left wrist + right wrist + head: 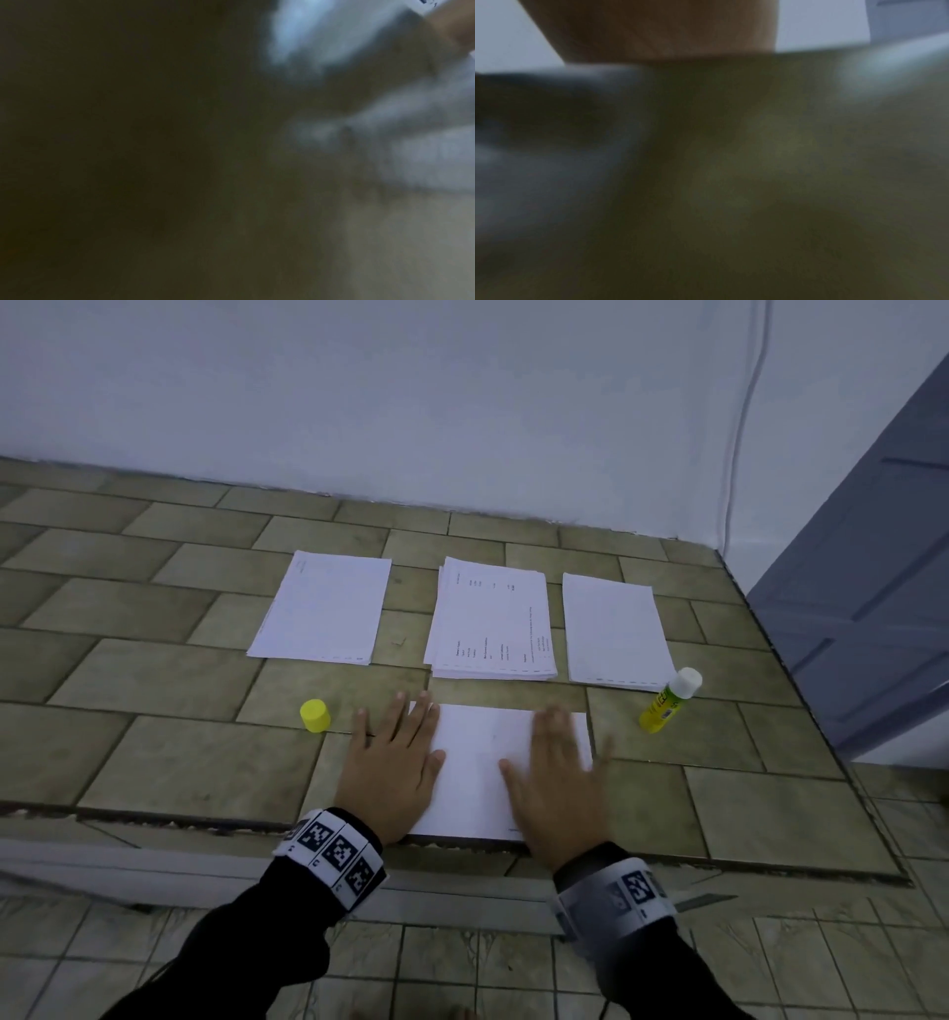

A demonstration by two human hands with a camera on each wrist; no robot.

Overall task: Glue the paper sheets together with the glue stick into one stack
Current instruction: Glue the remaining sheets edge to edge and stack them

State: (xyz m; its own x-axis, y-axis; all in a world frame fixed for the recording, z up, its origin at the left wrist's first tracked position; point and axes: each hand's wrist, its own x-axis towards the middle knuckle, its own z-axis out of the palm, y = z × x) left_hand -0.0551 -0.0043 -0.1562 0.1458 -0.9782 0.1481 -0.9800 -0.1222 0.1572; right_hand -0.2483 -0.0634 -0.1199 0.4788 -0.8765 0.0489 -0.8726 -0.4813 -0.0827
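Nearest, two black-sleeved arms with marker wristbands reach forward, and the left hand (390, 770) and right hand (557, 775) both lie palm down with straight, spread fingers, each grip wide and holding nothing, pressing the white rectangular paper sheet (475, 775) at the front edge of the olive-tiled ledge (179, 762). The round yellow plastic cap (315, 715) stands left of the left hand; the uncapped yellow glue stick (670, 701) leans at the right. Beyond lie three white paper stacks (490, 621) side by side, then the pale wall (411, 392), a thin cable (739, 423) and a grey-blue door (873, 557).
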